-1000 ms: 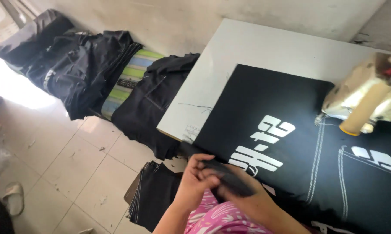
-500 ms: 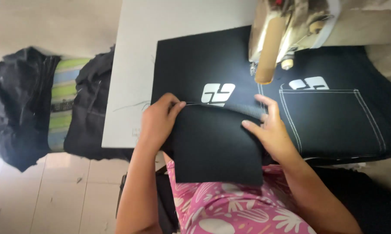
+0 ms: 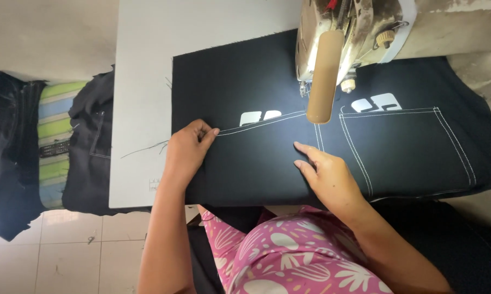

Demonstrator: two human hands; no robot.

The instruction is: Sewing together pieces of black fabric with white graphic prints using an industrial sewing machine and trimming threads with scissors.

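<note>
White work table point(image 3: 142, 65), bare top left of the left hand, few loose threads on it. Off its far left edge: pile of dark clothes point(image 3: 87, 158) over a green and blue striped cushion point(image 3: 52, 141). Pale tiled floor point(image 3: 71, 256) below that, strong daylight patch at its left edge. Rough grey wall point(image 3: 474, 60) right of the right hand.

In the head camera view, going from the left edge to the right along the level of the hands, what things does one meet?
Pile of dark clothes → striped cloth → white table → left hand → right hand → stitched pocket on the black fabric.
</note>
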